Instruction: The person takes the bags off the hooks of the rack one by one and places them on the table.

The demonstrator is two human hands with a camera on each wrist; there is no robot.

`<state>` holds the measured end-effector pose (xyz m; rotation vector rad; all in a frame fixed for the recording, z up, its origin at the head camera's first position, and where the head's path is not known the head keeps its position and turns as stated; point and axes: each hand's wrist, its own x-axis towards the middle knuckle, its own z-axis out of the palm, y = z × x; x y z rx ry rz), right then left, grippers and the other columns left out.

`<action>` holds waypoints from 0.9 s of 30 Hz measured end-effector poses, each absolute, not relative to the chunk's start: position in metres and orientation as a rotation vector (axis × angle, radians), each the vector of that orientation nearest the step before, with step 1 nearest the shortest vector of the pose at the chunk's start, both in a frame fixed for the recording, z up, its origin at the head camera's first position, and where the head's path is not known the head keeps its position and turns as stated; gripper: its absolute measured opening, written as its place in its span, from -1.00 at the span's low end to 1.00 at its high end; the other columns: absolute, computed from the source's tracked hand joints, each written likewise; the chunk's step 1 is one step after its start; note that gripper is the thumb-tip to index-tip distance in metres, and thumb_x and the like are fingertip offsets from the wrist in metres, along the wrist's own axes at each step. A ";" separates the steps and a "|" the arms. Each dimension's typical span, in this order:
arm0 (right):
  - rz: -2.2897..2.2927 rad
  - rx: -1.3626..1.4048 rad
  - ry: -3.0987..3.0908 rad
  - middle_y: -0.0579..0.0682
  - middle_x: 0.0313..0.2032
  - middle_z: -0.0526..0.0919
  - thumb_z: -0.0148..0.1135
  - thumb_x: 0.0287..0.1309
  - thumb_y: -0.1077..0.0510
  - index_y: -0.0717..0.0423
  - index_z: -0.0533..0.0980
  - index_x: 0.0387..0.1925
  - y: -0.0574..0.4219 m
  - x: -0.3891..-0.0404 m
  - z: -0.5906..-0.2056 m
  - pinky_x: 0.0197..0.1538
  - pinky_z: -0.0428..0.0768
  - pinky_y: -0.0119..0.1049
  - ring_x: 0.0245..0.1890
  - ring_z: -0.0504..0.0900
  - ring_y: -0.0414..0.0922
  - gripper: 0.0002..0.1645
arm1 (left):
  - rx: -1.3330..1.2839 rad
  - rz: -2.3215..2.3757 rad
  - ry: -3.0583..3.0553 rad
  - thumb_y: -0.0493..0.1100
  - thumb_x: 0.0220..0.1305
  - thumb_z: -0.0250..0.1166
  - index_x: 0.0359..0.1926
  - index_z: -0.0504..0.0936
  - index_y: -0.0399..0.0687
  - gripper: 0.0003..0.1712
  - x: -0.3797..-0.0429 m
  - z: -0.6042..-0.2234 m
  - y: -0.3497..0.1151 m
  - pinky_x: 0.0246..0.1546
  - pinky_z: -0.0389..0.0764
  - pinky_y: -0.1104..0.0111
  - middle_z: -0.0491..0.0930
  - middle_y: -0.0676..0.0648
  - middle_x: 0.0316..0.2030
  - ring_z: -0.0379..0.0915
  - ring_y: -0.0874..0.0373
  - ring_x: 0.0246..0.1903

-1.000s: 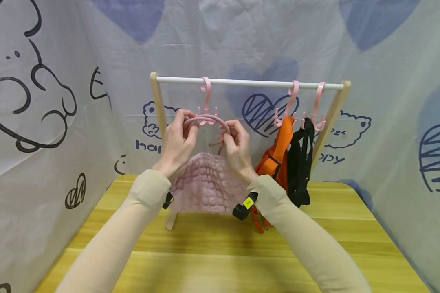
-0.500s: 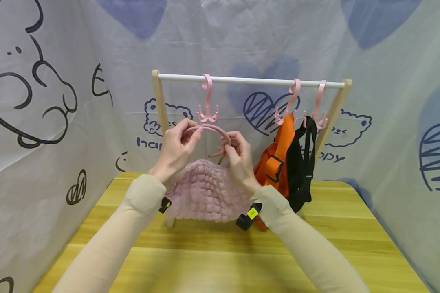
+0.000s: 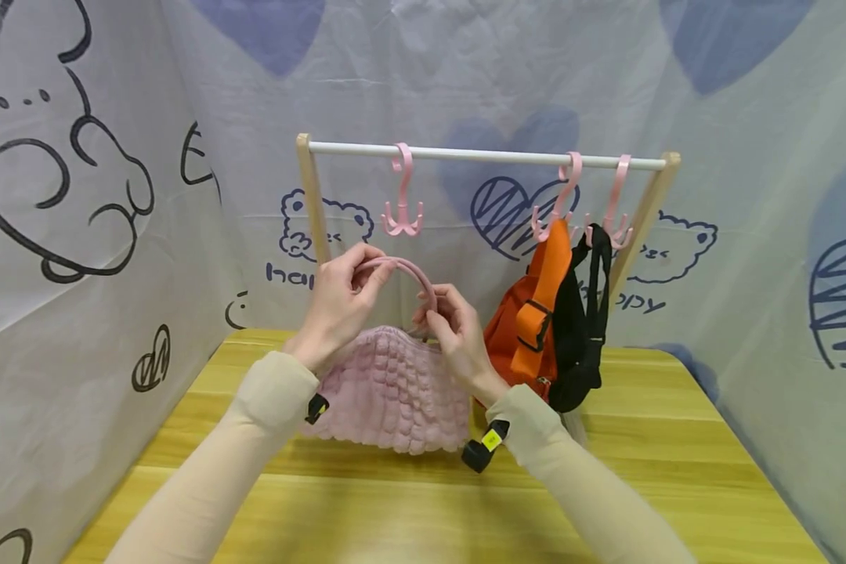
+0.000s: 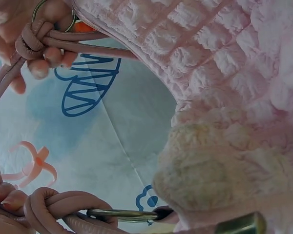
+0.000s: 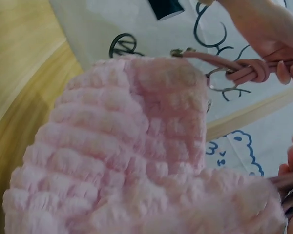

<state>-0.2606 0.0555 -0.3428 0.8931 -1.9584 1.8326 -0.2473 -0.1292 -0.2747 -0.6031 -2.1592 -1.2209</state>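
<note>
A pink quilted handbag [image 3: 395, 392] hangs by its pink handle [image 3: 410, 270] between my two hands, below a pink hook [image 3: 403, 211] on the rack. My left hand [image 3: 341, 298] pinches the handle's left side, thumb against fingers. On the right side, my right hand [image 3: 458, 329] holds the handle between thumb and curled fingers. In the left wrist view, a knotted cord [image 4: 34, 41] and a metal ring [image 4: 122, 214] join the handle to the bag. The handle is apart from the hook. The right wrist view shows the bag's puffy side [image 5: 112, 136] close up.
A white rail [image 3: 486, 157] with wooden posts stands on the wooden table [image 3: 409, 509]. An orange bag [image 3: 529, 329] and a black bag [image 3: 583, 329] hang on pink hooks at its right. A patterned cloth [image 3: 465, 70] forms the back and side walls.
Both hands have lowered the pink handbag and drawn it toward me. Its handle was in front of the left hook and is now below it. The grip on the handle stays.
</note>
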 end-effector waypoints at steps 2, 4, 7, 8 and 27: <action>1.812 0.913 -1.996 0.38 -0.17 0.61 -0.05 0.38 0.32 0.36 0.42 0.10 0.059 -0.259 -0.349 -0.03 0.65 -0.37 -0.16 0.60 0.14 -0.68 | -0.600 -1.228 -2.157 -0.10 0.47 0.22 -0.14 0.64 -0.18 -0.78 -0.245 -0.277 -0.130 -0.44 0.37 0.50 0.59 -0.12 -0.43 0.35 0.16 -0.48; 1.768 0.917 -2.040 0.35 -0.08 0.63 0.00 0.41 0.29 0.31 0.42 0.13 0.063 -0.257 -0.354 0.06 0.62 -0.42 -0.09 0.62 0.07 -0.67 | -0.594 -1.232 -2.152 -0.11 0.46 0.22 -0.14 0.65 -0.18 -0.78 -0.243 -0.278 -0.130 -0.43 0.38 0.50 0.62 -0.15 -0.40 0.37 0.16 -0.47; 1.688 0.912 -2.105 0.28 0.01 0.64 0.08 0.40 0.24 0.21 0.42 0.18 0.069 -0.255 -0.363 0.15 0.58 -0.42 -0.01 0.63 -0.02 -0.64 | -0.589 -1.253 -2.128 -0.11 0.46 0.23 -0.14 0.65 -0.20 -0.78 -0.241 -0.281 -0.131 -0.42 0.40 0.52 0.65 -0.19 -0.37 0.38 0.18 -0.46; 1.655 0.906 -2.126 0.25 0.02 0.64 0.11 0.40 0.23 0.18 0.42 0.19 0.071 -0.255 -0.366 0.13 0.59 -0.41 -0.02 0.63 -0.03 -0.63 | -0.588 -1.256 -2.122 -0.12 0.46 0.23 -0.14 0.65 -0.20 -0.78 -0.240 -0.281 -0.132 -0.41 0.41 0.53 0.65 -0.18 -0.36 0.39 0.19 -0.45; 1.566 0.737 -2.225 0.12 0.10 0.65 0.37 0.24 0.16 0.10 0.46 0.21 0.078 -0.245 -0.412 0.12 0.60 -0.30 0.01 0.62 -0.05 -0.47 | -0.525 -1.278 -2.045 -0.10 0.46 0.24 -0.14 0.65 -0.21 -0.77 -0.232 -0.285 -0.131 -0.41 0.39 0.55 0.65 -0.13 -0.37 0.38 0.20 -0.46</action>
